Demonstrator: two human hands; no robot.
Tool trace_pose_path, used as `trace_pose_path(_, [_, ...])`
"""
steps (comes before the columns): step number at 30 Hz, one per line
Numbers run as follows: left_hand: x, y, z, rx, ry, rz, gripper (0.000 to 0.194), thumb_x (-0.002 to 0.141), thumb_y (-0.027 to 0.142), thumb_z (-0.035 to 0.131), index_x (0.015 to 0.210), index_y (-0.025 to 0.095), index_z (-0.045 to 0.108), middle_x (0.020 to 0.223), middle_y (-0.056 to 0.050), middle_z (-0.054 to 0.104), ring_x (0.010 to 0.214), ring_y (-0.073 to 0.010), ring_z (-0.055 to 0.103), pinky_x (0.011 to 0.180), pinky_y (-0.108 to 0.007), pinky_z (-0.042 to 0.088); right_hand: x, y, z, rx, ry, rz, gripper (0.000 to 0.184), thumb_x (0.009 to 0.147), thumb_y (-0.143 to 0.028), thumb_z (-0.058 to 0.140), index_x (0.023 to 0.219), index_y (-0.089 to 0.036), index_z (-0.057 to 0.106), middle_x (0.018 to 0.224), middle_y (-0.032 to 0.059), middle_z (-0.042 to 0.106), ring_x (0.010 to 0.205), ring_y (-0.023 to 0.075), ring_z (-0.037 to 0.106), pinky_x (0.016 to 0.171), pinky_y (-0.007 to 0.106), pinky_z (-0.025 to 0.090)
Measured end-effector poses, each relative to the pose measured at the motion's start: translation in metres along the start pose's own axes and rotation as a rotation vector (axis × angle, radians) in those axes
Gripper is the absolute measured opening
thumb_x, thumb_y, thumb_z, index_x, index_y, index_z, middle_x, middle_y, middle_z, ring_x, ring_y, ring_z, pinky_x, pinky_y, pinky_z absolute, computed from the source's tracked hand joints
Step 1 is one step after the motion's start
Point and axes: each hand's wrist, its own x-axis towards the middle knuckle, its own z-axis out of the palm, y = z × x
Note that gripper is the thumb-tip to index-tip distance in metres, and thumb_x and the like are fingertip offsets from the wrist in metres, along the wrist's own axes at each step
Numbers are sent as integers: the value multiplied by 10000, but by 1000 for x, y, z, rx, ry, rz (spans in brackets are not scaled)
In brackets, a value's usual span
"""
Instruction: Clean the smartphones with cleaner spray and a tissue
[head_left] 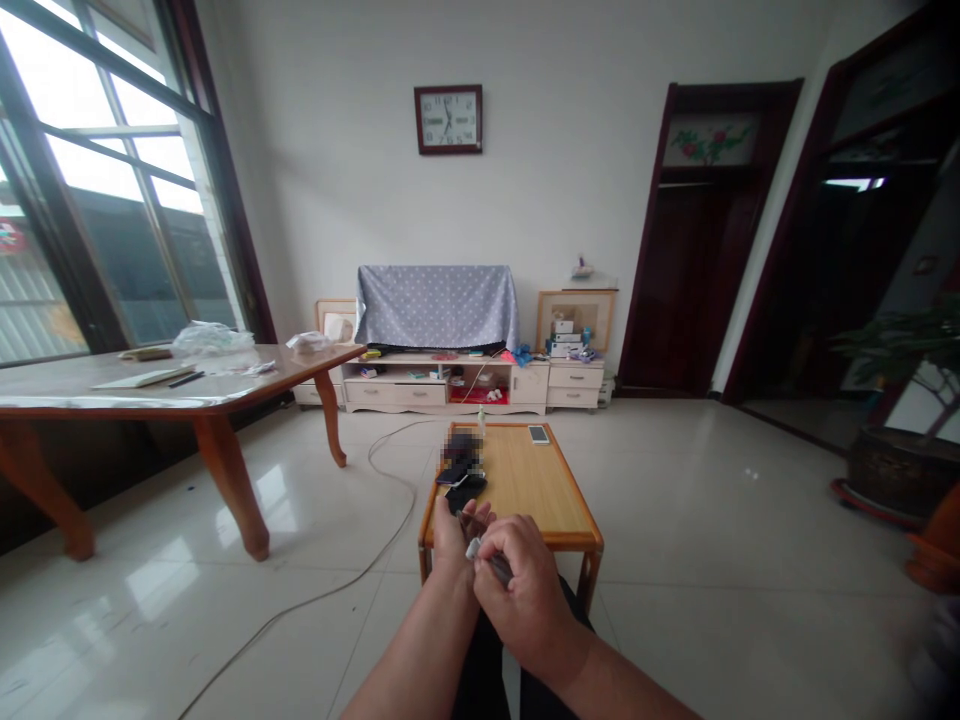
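Observation:
Over the near edge of the low wooden table, my two hands meet in front of my lap. My left hand is turned palm up, its thumb raised and its fingers curled; a thin dark edge shows by the thumb, but what it grips is mostly hidden. My right hand is closed in a pinch beside the left palm. At its fingertips is a small white piece, with a dark grey part showing between the fingers. Just beyond my left hand, a black item lies on the table.
A white phone and a small bottle are at the table's far end. A cable crosses the floor. To the left stands a larger table with plastic bags. A white cabinet lines the wall; a potted plant is right.

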Motion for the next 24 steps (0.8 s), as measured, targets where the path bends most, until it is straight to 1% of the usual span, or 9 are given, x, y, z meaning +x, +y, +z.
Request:
trace_pose_path(2, [-6,5,1,13,81,56,506,891,682,474,972,193,577,909,-111,693,764,-249,690,765,-418,575,-8,3,-1,10,0,16,213,800,-38,533,869,-240,535,857,25,575,866,211,565,821,381,492])
trace_pose_path(5, [-14,7,4,36,128,107,519,901,684,447,973,189,586,924,-115,699,751,-248,689,758,-438,578,-14,5,-1,25,12,39,205,812,-37,526,862,-236,537,849,24,569,850,205,562,805,366,488])
trace_pose_path(7, [-15,3,6,67,128,127,508,913,657,458,959,172,602,913,-120,701,744,-239,689,752,-417,577,-11,3,1,36,15,32,202,811,-38,531,853,-235,534,853,22,572,860,203,563,834,372,483])
trace_pose_path(10, [-14,-2,10,111,104,155,488,942,610,448,924,154,619,869,-113,696,743,-207,684,733,-348,568,-2,-2,2,61,17,31,191,815,-49,536,856,-235,537,869,24,579,899,208,569,874,377,471])
trace_pose_path(12, [-14,-1,13,131,89,189,502,959,605,409,935,154,629,872,-103,697,741,-192,678,716,-330,562,-1,-4,2,88,10,61,173,821,-67,545,859,-235,544,868,22,582,896,206,569,858,361,468])
trace_pose_path(14, [-16,3,15,148,75,243,531,973,605,360,981,160,647,932,-102,708,770,-189,680,707,-329,559,-4,-5,2,132,-4,125,138,834,-97,558,853,-233,548,862,16,582,862,195,566,819,337,465])
trace_pose_path(17, [-20,12,17,190,31,344,515,991,568,348,1074,179,676,1092,-102,716,885,-185,688,721,-301,551,-12,-5,1,210,-43,290,74,865,-160,578,839,-227,558,846,4,575,790,173,543,741,297,443])
trace_pose_path(21, [-25,20,16,306,-25,475,439,972,540,455,1111,202,699,1294,-92,669,1080,-209,662,743,-277,538,-14,-6,4,337,-114,512,64,875,-245,607,829,-218,572,750,-30,524,670,142,449,635,264,384])
trace_pose_path(24, [-28,18,15,405,-51,549,467,924,581,535,1116,192,709,1297,-105,666,1149,-245,634,751,-295,527,-5,-5,9,445,-123,606,95,863,-281,620,828,-213,564,692,-52,467,629,129,391,589,250,344])
